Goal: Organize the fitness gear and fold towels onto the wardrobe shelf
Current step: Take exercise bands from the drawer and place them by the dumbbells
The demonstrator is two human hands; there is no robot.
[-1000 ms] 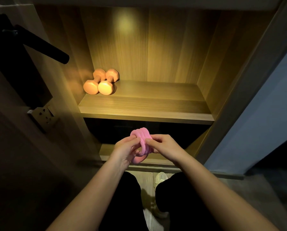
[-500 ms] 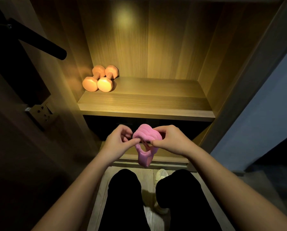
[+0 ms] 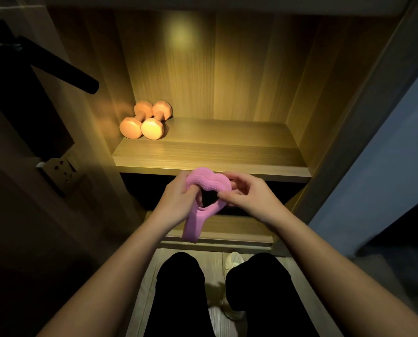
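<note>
From the head view, both hands, left (image 3: 179, 198) and right (image 3: 245, 198), pinch a pink ribbed rubber band (image 3: 204, 190) in front of the lit wooden wardrobe shelf (image 3: 215, 152), where two orange dumbbells (image 3: 144, 120) lie side by side at the left.
</note>
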